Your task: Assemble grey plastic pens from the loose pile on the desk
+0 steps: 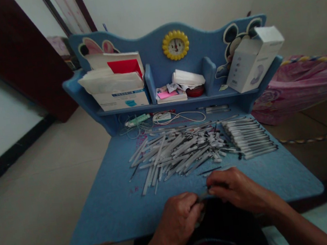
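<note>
At the desk's front edge, my left hand [179, 218] is closed round a pale, translucent pen barrel [202, 194]. My right hand [232, 187] pinches the barrel's other end, where something small and dark shows between the fingertips; its exact shape is hidden. Beyond both hands lies a loose heap of pen parts [176, 152], with clear barrels, thin refills and dark and white small pieces mixed together. To the right of the heap, pens with dark ends [251, 137] lie side by side in a neat stack. A thin dark refill [210, 170] lies just beyond my right hand.
The blue desk [109, 212] has a back shelf holding a box of papers [121, 98], a yellow flower clock [175, 45] and a white carton [254, 63]. A green-and-white power strip [137, 120] and a looped white cable [192, 115] lie below it.
</note>
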Motion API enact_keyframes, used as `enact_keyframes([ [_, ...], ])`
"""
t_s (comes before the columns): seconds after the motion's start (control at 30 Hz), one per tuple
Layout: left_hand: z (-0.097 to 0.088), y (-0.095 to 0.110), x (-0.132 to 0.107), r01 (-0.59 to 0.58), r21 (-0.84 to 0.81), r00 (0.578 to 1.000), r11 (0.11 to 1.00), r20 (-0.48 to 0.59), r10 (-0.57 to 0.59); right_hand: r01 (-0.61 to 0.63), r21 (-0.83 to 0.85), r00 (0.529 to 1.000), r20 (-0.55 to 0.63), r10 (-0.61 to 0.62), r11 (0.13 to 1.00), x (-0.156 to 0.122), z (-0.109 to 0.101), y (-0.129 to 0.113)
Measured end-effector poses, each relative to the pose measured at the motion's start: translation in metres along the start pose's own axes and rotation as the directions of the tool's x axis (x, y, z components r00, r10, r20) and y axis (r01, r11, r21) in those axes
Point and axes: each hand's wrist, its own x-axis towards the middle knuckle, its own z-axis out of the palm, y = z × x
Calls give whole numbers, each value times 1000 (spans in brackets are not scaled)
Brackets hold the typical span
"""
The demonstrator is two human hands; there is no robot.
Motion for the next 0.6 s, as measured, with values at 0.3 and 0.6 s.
enact_keyframes([
  [0.3,3,-2,0,22,22,1000,1000,-2,-22,-28,97,1000,16,26,995,0,7,4],
  [0.6,20,-7,-1,66,229,988,971,-149,-32,-141,234,988,-35,153,962,5,24,12],
])
